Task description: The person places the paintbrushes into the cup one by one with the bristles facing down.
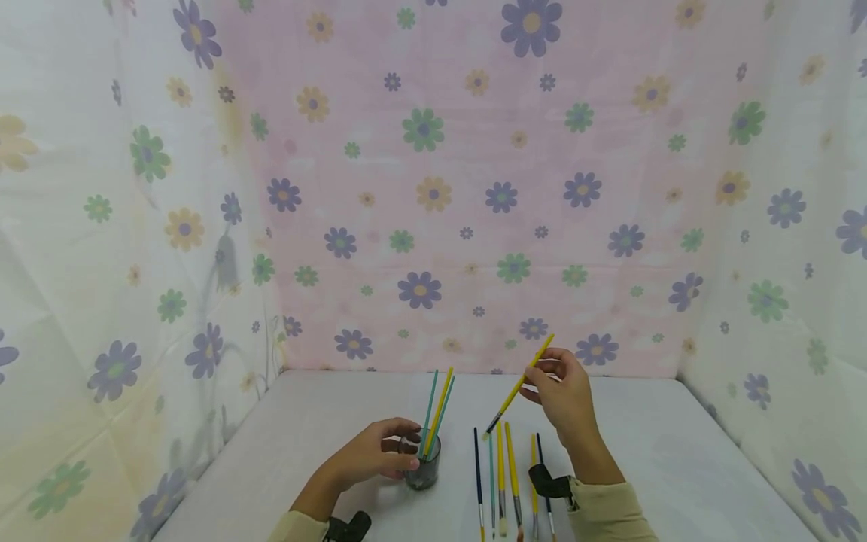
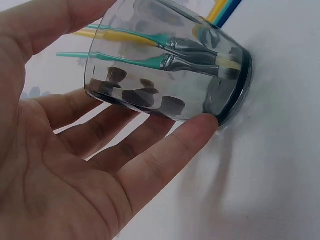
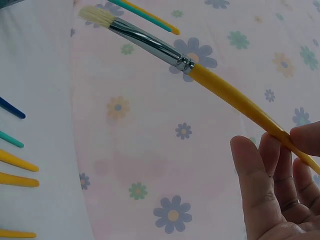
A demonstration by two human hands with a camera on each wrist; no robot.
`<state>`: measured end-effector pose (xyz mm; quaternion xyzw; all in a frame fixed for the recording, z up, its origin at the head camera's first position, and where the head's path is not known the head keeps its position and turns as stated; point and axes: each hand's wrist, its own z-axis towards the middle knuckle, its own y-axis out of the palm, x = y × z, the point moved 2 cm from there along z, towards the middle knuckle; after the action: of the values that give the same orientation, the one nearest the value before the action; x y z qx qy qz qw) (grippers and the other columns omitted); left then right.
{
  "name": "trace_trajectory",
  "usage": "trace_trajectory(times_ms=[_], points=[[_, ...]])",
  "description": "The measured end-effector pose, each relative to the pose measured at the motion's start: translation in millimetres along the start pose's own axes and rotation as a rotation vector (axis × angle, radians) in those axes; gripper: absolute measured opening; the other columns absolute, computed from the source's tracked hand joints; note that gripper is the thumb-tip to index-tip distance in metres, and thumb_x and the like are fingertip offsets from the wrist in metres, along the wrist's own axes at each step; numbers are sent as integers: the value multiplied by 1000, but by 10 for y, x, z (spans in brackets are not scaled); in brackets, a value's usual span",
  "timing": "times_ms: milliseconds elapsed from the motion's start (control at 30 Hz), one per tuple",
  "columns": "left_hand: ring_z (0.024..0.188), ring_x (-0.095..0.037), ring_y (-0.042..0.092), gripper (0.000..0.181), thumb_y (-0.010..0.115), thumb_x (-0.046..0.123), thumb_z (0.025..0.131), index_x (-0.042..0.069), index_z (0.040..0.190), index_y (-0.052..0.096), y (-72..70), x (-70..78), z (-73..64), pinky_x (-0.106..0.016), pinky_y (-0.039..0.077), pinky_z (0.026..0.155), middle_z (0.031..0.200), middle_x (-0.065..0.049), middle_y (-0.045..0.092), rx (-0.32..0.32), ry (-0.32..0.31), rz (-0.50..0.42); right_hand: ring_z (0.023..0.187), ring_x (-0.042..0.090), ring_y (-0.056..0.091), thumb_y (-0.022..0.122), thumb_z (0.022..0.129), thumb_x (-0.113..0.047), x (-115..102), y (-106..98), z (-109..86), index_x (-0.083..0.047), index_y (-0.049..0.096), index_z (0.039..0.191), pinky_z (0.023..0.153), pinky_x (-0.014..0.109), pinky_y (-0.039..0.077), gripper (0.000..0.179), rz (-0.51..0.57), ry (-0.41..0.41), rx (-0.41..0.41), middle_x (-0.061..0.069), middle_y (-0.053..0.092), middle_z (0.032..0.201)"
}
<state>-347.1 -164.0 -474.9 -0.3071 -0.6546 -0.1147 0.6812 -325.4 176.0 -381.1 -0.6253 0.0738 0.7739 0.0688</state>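
Observation:
My left hand [image 1: 369,452] curls round a clear drinking glass [image 1: 425,474] with a dark base, its thumb on one side and fingers on the other. Inside lean two teal paintbrushes [image 2: 127,61] and a yellow one [image 2: 112,35], bristles down. To the right, my right hand [image 1: 565,391] pinches a yellow paintbrush [image 3: 235,100] by its handle, above the table. This brush slants with its pale, flat bristles [image 3: 97,16] and silver ferrule low and toward the glass. Its handle end points up past the fingers.
On the white table [image 1: 284,429], several paintbrushes lie in a row below my right hand: a dark blue one [image 1: 477,467], a teal one [image 1: 491,474], yellow ones [image 1: 512,467] and another dark one [image 1: 545,474]. Flowered cloth [image 1: 467,150] hangs behind and at both sides.

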Motion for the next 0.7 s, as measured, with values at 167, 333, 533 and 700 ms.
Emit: trace_trajectory(times_ms=[167, 333, 533, 700], points=[[124, -30, 63, 55, 77, 21, 94, 10, 143, 55, 30, 15, -6, -47, 62, 85, 138, -15, 60, -8, 2, -12, 100, 29, 74, 66, 99, -5, -4, 72, -24, -7, 50, 131, 84, 36, 63, 35, -9, -19, -8, 17, 61, 116], [123, -30, 63, 55, 78, 22, 94, 11, 143, 56, 36, 18, -4, -47, 62, 85, 137, -14, 61, -1, -2, -4, 97, 26, 75, 69, 97, -4, 7, 156, -43, -6, 52, 127, 83, 34, 63, 35, -9, -52, -15, 18, 62, 114], [122, -29, 64, 59, 78, 21, 93, 15, 146, 53, 33, 19, -9, -48, 62, 85, 135, -15, 60, 0, -8, -16, 97, 26, 75, 72, 96, -6, 48, 255, -63, -7, 54, 126, 83, 33, 63, 34, 9, -80, -47, 19, 62, 114], [122, -29, 64, 59, 79, 21, 93, 15, 145, 54, 33, 14, -11, -48, 62, 85, 135, -15, 60, 2, -10, -22, 96, 26, 75, 72, 97, -8, 90, 336, -92, -8, 54, 125, 83, 31, 63, 34, -4, -106, -71, 19, 63, 114]])
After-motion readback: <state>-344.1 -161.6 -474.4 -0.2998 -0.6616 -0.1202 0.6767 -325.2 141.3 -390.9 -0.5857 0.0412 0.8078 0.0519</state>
